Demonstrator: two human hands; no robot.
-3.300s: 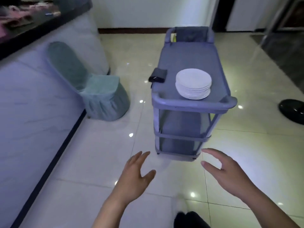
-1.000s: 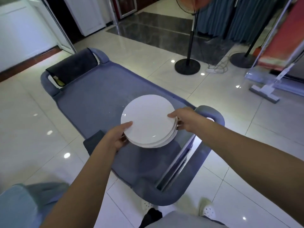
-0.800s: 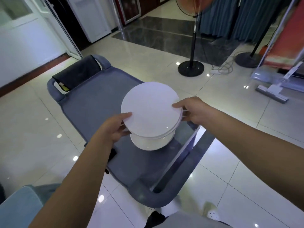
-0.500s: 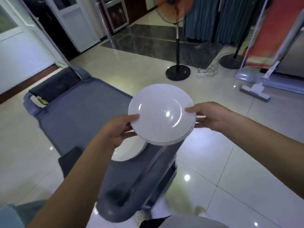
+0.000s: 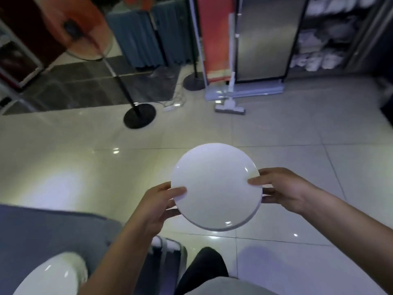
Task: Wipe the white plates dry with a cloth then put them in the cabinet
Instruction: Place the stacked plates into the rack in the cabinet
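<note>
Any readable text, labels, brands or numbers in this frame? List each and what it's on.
None readable.
Held plates: plain white, no mark.
Red banner: blurred, no legible print.
Shelf items: too blurred to tell.
Fan: no label legible.

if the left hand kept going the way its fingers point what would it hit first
The left hand points right, across the plates it grips; beyond them, probably the right hand on the opposite rim.

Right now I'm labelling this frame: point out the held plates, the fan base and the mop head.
held plates (image 5: pixel 214 186), head view, top face
fan base (image 5: pixel 139 116), head view, disc
mop head (image 5: pixel 229 109), head view, middle
</note>
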